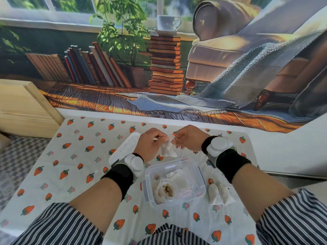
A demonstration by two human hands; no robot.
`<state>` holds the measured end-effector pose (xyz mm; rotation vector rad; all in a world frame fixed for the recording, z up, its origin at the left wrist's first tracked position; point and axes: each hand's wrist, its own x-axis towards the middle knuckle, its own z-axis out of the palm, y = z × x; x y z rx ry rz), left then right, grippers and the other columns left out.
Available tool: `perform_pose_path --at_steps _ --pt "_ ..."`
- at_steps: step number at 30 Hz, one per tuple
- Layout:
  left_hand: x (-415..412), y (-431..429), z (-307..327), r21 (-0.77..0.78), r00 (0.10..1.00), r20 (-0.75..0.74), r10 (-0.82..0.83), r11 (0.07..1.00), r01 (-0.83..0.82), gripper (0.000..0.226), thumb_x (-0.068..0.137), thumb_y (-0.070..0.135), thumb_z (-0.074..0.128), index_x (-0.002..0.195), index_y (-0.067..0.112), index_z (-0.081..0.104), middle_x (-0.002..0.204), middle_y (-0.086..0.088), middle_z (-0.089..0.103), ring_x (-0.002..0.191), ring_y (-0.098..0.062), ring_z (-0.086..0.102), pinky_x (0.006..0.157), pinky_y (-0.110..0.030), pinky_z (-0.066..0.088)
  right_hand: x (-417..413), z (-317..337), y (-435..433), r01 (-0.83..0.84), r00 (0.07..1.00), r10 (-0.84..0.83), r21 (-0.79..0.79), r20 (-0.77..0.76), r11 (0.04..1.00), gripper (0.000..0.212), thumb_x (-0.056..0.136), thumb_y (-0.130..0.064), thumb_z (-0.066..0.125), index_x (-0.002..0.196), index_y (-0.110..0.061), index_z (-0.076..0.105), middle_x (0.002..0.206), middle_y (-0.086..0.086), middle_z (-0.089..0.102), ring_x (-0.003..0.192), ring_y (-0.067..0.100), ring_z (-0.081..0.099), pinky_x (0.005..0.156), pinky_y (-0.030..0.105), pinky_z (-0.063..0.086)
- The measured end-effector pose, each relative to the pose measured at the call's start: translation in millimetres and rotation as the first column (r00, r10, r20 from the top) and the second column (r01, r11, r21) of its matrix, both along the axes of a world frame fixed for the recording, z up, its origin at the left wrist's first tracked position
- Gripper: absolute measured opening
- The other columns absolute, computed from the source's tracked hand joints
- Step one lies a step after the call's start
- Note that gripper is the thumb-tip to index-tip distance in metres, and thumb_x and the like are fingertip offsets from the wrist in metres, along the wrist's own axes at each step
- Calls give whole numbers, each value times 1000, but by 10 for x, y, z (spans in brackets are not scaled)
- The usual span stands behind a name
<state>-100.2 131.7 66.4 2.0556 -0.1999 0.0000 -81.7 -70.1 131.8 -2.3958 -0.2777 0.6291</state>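
Two hands meet above the middle of the table, working one small white pouch (pixel 168 149) between them. The left hand (pixel 150 142) has its fingers curled and pinches the pouch's neck from the left. The right hand (pixel 189 138), also curled, pinches the thin drawstring (pixel 177 147) at the right of the neck. The two grips oppose each other, probably to draw the mouth closed. The pouch hangs in the air, full and rounded, just beyond the far edge of a clear plastic box (pixel 201 181), likely so that anything spilled lands near it.

Inside the box lie flat, unfilled pouches (pixel 178 179) and a clear bag of pale beans (pixel 168 190), close to hand as the supply. Its white lid (pixel 122 149) lies to the left, partly hidden by the left wrist and out of the way. Right of the box, two filled pouches (pixel 219 193) lie side by side on the strawberry tablecloth (pixel 79 165), seemingly set aside as finished.
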Motion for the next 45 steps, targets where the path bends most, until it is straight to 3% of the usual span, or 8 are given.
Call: perform_pose_path --at_steps 8,14,18,23,27,32,40,45 --pt "-34 74 -95 39 996 -65 -64 997 66 3 90 18 76 91 21 75 96 4 70 90 -1 62 84 -21 49 63 86 -120 12 992 16 227 -122 974 18 93 -27 69 88 -10 72 87 2 77 73 9 68 67 27 52" --pt "-76 -52 33 -11 977 -129 -172 985 172 42 84 30 83 115 47 61 110 8 57 110 -6 57 92 -27 53 47 61 -77 79 977 8 400 -213 913 8 91 -11 67 86 -7 71 83 10 73 72 15 63 61 26 46" --pt "-98 -170 39 25 987 20 -162 987 162 1 97 35 68 97 34 67 95 18 62 98 -10 60 91 -31 49 42 103 -91 144 967 -13 501 -255 853 8 93 -3 62 87 -2 68 82 16 69 67 17 61 55 22 44" --pt "-145 -165 21 -31 976 -140 -164 986 161 15 102 37 53 92 38 64 89 -4 67 78 -30 62 74 -51 55 88 100 -189 240 962 -103 603 -252 760 16 92 1 63 78 -5 69 75 14 68 60 16 59 57 24 44" --pt "-128 -166 79 -37 963 -208 -170 985 166 27 98 42 44 99 39 71 104 -11 71 88 -35 64 74 -48 56 74 93 -185 288 956 -184 629 -227 722 15 91 0 64 78 -6 68 70 12 68 57 16 56 56 24 43" --pt "-139 -181 115 -82 946 -276 -170 985 152 34 106 18 43 105 24 77 111 12 73 96 1 63 75 -12 47 0 13 -224 347 938 -270 639 -219 686 14 91 -2 65 79 -7 68 71 11 68 57 14 58 58 25 42" --pt "-213 -367 44 -255 912 -355 -204 960 115 27 104 19 45 87 11 64 100 -6 75 102 -21 73 104 -42 51 -44 16 -296 359 932 -308 617 -192 700 12 92 -6 65 80 -7 67 71 9 70 57 10 59 56 24 42" --pt "-221 -402 -18 -209 910 -380 -167 974 91 30 104 14 41 91 6 67 100 -6 76 95 -24 75 96 -42 57 -110 -51 -380 385 921 -332 596 -202 704 13 93 -8 66 80 -8 69 75 9 72 63 15 60 59 26 45"
